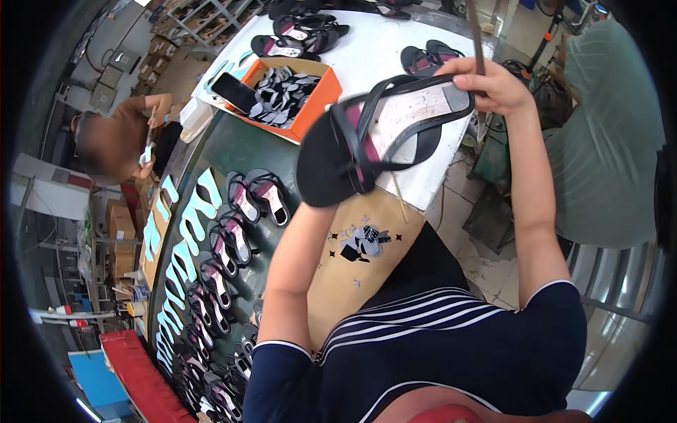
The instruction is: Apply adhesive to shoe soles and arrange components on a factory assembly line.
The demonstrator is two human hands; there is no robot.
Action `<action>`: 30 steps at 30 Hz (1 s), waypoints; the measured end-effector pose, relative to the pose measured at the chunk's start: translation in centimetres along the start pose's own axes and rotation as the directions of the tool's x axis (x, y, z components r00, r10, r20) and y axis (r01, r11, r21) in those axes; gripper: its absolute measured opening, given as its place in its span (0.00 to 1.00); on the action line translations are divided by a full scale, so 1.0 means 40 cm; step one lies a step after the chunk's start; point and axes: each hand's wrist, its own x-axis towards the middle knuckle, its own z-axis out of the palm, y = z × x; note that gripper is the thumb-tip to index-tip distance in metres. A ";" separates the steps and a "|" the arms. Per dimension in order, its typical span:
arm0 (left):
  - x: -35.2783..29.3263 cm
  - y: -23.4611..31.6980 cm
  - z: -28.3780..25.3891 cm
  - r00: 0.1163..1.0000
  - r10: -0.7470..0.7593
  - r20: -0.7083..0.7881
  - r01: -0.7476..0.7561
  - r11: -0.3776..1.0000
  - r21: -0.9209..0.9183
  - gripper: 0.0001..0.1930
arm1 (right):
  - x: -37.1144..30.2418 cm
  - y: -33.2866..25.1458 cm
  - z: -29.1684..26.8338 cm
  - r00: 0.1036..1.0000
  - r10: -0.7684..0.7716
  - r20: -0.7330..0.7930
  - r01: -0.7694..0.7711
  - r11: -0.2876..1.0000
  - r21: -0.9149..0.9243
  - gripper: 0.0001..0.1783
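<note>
A black sandal [331,166] with crossing straps and a pale insole is raised in front of me. My left hand [319,211] holds its toe end from beneath; the sole hides most of the fingers. At the heel, my right hand [490,84] is closed, thumb on a grey pad [458,97] that lies on the insole. A thin brown stick [476,35] passes by the right fingers; whether they grip it I cannot tell. An orange box [321,99] behind the sandal contains many grey pieces [285,92], with a phone [234,93] on its edge.
Rows of sandals [226,240] and pale blue cut pieces [185,254] line the green table [236,151] at left. More sandals [293,35] stand on the white surface [381,42]. Small scraps [363,243] lie on brown board [338,282]. Another person [120,141] sits across the table.
</note>
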 end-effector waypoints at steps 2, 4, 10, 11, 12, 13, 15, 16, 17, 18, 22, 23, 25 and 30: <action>-0.014 0.083 -0.056 0.937 -0.338 0.094 0.342 0.822 -0.456 0.29 | 0.072 -0.040 0.026 0.994 0.066 0.090 -0.052 0.987 -0.149 0.15; -0.002 0.113 -0.095 0.831 -0.506 0.229 0.503 0.510 -0.698 0.35 | 0.129 -0.057 0.046 0.969 0.165 0.182 -0.127 0.970 -0.207 0.16; -0.077 0.119 -0.172 0.869 -0.467 0.162 0.430 0.553 -0.714 0.38 | 0.217 -0.036 0.091 0.948 0.287 0.135 -0.258 0.946 -0.196 0.16; -0.084 0.123 -0.179 0.876 -0.459 0.150 0.406 0.534 -0.741 0.38 | 0.229 -0.035 0.095 0.949 0.285 0.134 -0.255 0.946 -0.202 0.16; -0.090 0.131 -0.185 0.882 -0.451 0.137 0.382 0.514 -0.768 0.38 | 0.242 -0.035 0.100 0.950 0.282 0.132 -0.252 0.945 -0.208 0.16; -0.105 0.140 -0.187 0.885 -0.449 0.122 0.358 0.488 -0.796 0.38 | 0.251 -0.030 0.108 0.948 0.287 0.134 -0.256 0.943 -0.211 0.16; -0.134 0.150 -0.209 0.883 -0.452 0.123 0.359 0.484 -0.798 0.33 | 0.270 -0.019 0.121 0.943 0.303 0.139 -0.275 0.943 -0.186 0.16; -0.142 0.150 -0.225 0.884 -0.456 0.100 0.352 0.511 -0.785 0.31 | 0.282 -0.017 0.128 0.947 0.296 0.127 -0.270 0.944 -0.191 0.16; -0.149 0.156 -0.236 0.885 -0.460 0.076 0.345 0.537 -0.770 0.29 | 0.295 -0.019 0.140 0.950 0.289 0.117 -0.263 0.945 -0.196 0.16; -0.155 0.172 -0.248 0.887 -0.461 0.037 0.344 0.604 -0.719 0.25 | 0.304 -0.025 0.156 0.949 0.295 0.112 -0.266 0.939 -0.218 0.16; -0.195 0.207 -0.288 0.883 -0.463 0.072 0.356 0.563 -0.746 0.19 | 0.348 -0.041 0.258 0.969 0.237 -0.072 -0.247 0.909 -0.335 0.19; -0.217 0.223 -0.296 0.894 -0.443 0.065 0.320 0.531 -0.785 0.17 | 0.357 -0.045 0.284 0.981 0.194 -0.026 -0.190 0.912 -0.363 0.20; -0.271 0.202 -0.356 0.911 -0.412 0.026 0.246 0.492 -0.835 0.16 | 0.379 -0.068 0.321 0.997 0.082 0.001 -0.068 0.826 -0.559 0.24; -0.415 0.356 -0.418 0.927 -0.348 -0.139 0.069 0.523 -0.850 0.13 | 0.324 -0.155 0.342 0.999 -0.042 0.026 0.050 0.829 -0.557 0.27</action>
